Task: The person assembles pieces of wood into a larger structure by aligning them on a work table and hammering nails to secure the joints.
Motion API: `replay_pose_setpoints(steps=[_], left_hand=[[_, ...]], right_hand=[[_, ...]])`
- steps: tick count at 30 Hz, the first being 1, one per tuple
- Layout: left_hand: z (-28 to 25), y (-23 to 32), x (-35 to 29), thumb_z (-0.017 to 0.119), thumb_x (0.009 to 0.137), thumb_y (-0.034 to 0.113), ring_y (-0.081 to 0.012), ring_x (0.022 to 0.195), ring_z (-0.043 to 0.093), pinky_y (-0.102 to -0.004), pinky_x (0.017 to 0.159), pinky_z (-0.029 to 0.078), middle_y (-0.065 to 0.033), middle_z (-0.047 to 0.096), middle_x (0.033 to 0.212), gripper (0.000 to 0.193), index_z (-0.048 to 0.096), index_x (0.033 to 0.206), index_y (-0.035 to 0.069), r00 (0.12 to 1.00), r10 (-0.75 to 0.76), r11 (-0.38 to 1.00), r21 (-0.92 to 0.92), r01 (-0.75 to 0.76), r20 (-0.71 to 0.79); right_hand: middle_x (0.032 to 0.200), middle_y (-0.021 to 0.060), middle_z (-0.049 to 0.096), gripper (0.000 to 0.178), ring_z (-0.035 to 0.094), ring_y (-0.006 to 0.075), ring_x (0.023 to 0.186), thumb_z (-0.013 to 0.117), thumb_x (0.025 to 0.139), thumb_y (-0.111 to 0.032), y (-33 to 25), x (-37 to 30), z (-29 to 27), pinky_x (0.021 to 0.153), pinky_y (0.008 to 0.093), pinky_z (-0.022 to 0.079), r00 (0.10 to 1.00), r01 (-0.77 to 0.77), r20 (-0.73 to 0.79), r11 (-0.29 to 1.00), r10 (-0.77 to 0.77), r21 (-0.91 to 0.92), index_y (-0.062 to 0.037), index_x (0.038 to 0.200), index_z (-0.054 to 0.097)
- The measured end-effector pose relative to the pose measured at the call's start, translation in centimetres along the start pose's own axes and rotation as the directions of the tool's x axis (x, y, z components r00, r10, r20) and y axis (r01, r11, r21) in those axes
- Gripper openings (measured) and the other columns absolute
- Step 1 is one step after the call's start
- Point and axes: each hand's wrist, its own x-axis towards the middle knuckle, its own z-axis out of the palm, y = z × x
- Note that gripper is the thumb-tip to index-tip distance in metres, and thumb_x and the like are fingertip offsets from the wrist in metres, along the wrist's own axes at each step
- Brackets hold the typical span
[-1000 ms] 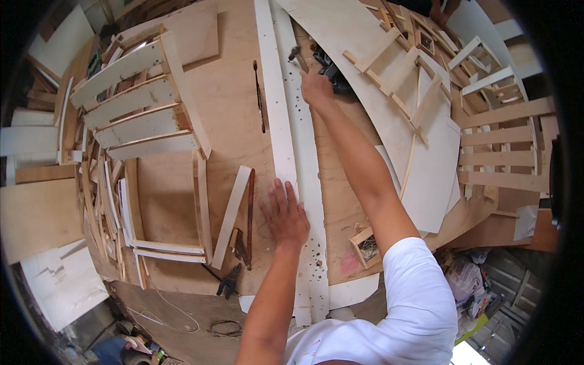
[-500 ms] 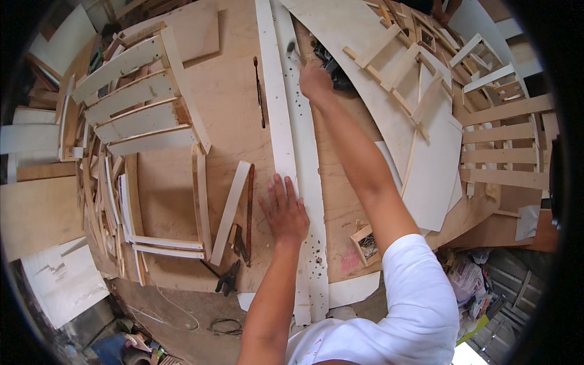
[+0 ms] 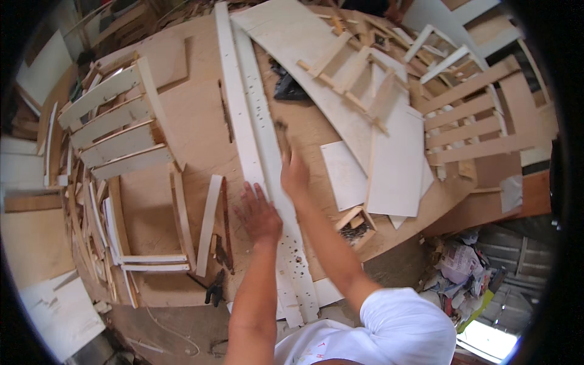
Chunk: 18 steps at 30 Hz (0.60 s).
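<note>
My left hand (image 3: 260,216) lies flat with fingers spread over a long white strip of wood (image 3: 243,143). Beside that strip runs a wider white board (image 3: 260,115) dotted with dark holes or nail heads. My right hand (image 3: 295,175) is closed around the handle of a hammer (image 3: 282,129), just right of the board. Its head points away from me and is slightly blurred. To the right, a small wooden box (image 3: 356,230) holds many small dark pieces, likely nails.
Slatted wooden frames (image 3: 118,121) stand on the left of the plywood table (image 3: 198,115). Pliers (image 3: 214,288) lie at its near edge. White panels (image 3: 398,173) and a slatted piece (image 3: 480,121) cover the right. A black plastic bag (image 3: 289,85) sits beyond the hammer.
My right hand has drawn the hammer back toward me from the far end of the board. My left hand stays on the strip. The whole view has shifted and turned.
</note>
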Motion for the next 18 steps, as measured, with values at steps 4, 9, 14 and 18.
replay_pose_setpoints(steps=[4,9,14,18], left_hand=[[0.0,0.3,0.3,0.049,0.100,0.031,-0.0339,0.151,0.026,-0.0641,0.120,0.016,-0.0120,0.010,0.170,0.070,0.021,0.161,0.010,0.999,0.006,1.000,-0.022,-0.007,-0.041],[-2.3,0.8,-0.5,0.047,0.102,0.029,-0.0345,0.155,0.013,-0.0623,0.121,0.015,-0.0125,0.006,0.170,0.068,0.021,0.161,0.007,0.999,0.018,0.992,-0.129,-0.014,0.034],[-0.9,-2.5,-3.7,0.047,0.103,0.031,-0.0341,0.156,0.011,-0.0544,0.125,0.010,-0.0184,0.018,0.167,0.066,0.027,0.156,-0.003,0.957,0.254,0.953,-0.131,-0.273,-0.142],[-1.0,-5.3,-14.8,0.052,0.100,0.029,-0.0372,0.154,0.018,-0.0543,0.124,0.013,-0.0189,0.021,0.166,0.069,0.028,0.156,-0.003,0.884,0.457,0.872,-0.150,-0.467,-0.096]], right_hand=[[0.135,0.0295,0.054,0.058,0.052,0.0463,0.125,0.056,0.098,-0.017,1.8,-13.7,-4.3,0.104,0.0525,0.042,1.000,-0.018,0.005,1.000,0.018,0.000,-0.0037,0.151,0.039],[0.146,0.0225,0.046,0.063,0.048,0.0406,0.132,0.062,0.092,-0.012,2.5,-25.6,-9.9,0.110,0.0464,0.041,0.980,0.194,0.051,0.975,-0.190,-0.104,-0.0065,0.151,0.040],[0.141,0.0195,0.051,0.053,0.056,0.0361,0.125,0.064,0.094,-0.017,3.7,-38.5,-15.4,0.104,0.0426,0.046,0.952,0.177,0.270,0.980,-0.147,-0.092,-0.0067,0.144,0.050],[0.114,0.0175,0.070,0.037,0.069,0.0319,0.104,0.061,0.098,-0.022,6.4,-45.6,-18.1,0.092,0.0406,0.053,0.949,-0.176,0.266,0.984,0.169,0.001,-0.0054,0.131,0.063]])
